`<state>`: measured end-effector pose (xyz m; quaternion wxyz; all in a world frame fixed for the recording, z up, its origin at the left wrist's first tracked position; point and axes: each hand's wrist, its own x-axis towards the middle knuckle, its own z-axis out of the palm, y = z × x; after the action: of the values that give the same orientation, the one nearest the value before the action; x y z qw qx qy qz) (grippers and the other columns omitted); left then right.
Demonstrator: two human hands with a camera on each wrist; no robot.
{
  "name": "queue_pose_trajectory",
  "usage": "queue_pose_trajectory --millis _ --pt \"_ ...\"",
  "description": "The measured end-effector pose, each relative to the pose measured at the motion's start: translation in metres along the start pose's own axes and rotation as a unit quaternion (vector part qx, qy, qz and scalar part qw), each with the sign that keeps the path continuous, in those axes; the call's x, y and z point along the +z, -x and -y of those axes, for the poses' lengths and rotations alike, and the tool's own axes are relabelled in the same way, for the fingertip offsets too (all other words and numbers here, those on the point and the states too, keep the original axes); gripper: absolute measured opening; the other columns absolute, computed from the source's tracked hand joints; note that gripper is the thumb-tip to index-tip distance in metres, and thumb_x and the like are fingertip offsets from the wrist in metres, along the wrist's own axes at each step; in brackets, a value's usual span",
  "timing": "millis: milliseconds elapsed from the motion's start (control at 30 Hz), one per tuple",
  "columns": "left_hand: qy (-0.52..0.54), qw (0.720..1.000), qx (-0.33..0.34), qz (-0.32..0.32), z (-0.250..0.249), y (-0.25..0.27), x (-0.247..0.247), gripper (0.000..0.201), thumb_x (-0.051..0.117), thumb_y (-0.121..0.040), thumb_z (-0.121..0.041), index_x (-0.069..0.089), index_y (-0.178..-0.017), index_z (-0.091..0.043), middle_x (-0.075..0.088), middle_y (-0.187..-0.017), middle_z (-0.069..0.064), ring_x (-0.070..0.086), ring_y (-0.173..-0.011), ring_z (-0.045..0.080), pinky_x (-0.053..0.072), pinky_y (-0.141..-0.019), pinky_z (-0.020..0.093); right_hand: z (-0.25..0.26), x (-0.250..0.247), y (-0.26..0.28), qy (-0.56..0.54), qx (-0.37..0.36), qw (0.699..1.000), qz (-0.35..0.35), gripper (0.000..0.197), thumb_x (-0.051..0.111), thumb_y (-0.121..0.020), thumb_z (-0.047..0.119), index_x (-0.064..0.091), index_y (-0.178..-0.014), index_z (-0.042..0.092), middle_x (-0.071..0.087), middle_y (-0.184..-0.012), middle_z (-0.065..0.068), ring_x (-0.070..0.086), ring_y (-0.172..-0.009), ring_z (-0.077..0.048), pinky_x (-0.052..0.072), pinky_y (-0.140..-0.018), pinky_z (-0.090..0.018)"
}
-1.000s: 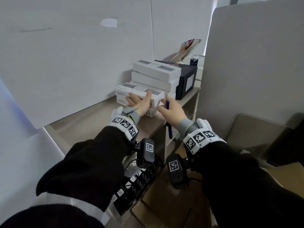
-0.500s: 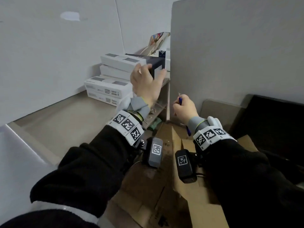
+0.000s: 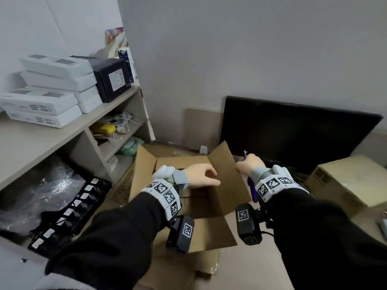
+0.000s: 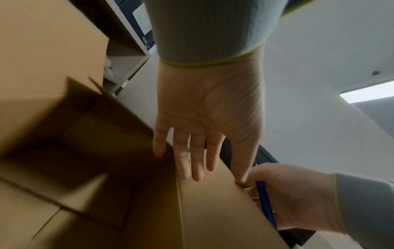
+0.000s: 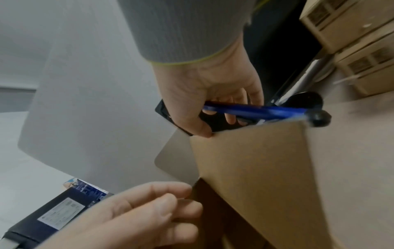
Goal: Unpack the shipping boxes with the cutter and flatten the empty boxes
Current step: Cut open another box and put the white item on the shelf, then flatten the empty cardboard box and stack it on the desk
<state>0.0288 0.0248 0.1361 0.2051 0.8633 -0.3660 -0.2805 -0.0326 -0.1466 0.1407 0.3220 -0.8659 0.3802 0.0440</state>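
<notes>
Head view, room: a pale shelf unit [image 3: 69, 124] stands left of both hands against a grey wall; on its top lie stacked white boxes [image 3: 52, 88] and a dark box [image 3: 112, 79] with a white label, its print too small to read.
Head view, floor: a black monitor [image 3: 293, 130] leans on the wall beyond the right hand [image 3: 250, 165]; a closed carton [image 3: 343, 181] sits to its right.
Head view, task box: the open cardboard box [image 3: 188, 197] lies between and under the hands, flaps up.
Left wrist view, left grip: the left hand [image 4: 208, 121] is wide, fingers straight, reaching over the box's upright flap [image 4: 213, 210].
Right wrist view, right grip: fingers curl round the blue cutter [image 5: 255, 110]; the thumb touches the flap's top edge.
Right wrist view, writing: the dark box's label is blurred, unreadable.
</notes>
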Motion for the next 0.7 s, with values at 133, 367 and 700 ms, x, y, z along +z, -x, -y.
queue_pose_trajectory --millis 133,367,700 --pt "0.02 0.996 -0.026 0.081 0.003 -0.004 0.042 0.066 0.079 -0.07 -0.052 0.053 -0.123 -0.021 0.058 -0.119 -0.003 0.055 -0.11 0.015 0.047 -0.097 0.034 -0.027 0.011 -0.001 0.001 -0.005 0.998 0.06 0.042 0.056 -0.09 0.026 0.051 -0.124 0.002 0.059 -0.121 -0.014 0.059 -0.109 -0.03 0.05 -0.089 -0.037" --pt "-0.044 0.961 -0.117 0.245 0.014 0.014 0.086 0.109 0.085 -0.044 -0.061 0.038 -0.135 -0.025 0.055 -0.125 -0.007 0.056 -0.11 0.017 0.049 -0.097 0.038 -0.039 0.017 0.004 0.025 -0.046 0.996 0.067 0.037 0.053 -0.095 0.028 0.047 -0.123 0.004 0.056 -0.122 -0.013 0.057 -0.108 -0.029 0.043 -0.077 -0.031" --pt "-0.158 0.981 -0.033 0.109 0.026 0.021 0.084 0.051 0.084 -0.062 -0.046 0.057 -0.097 -0.022 0.065 -0.096 -0.004 0.062 -0.089 0.02 0.05 -0.069 0.033 -0.053 0.023 0.018 -0.151 -0.049 0.982 0.103 0.046 0.034 -0.098 0.049 0.046 -0.113 0.007 0.065 -0.084 -0.008 0.064 -0.062 -0.02 0.048 -0.056 -0.027"
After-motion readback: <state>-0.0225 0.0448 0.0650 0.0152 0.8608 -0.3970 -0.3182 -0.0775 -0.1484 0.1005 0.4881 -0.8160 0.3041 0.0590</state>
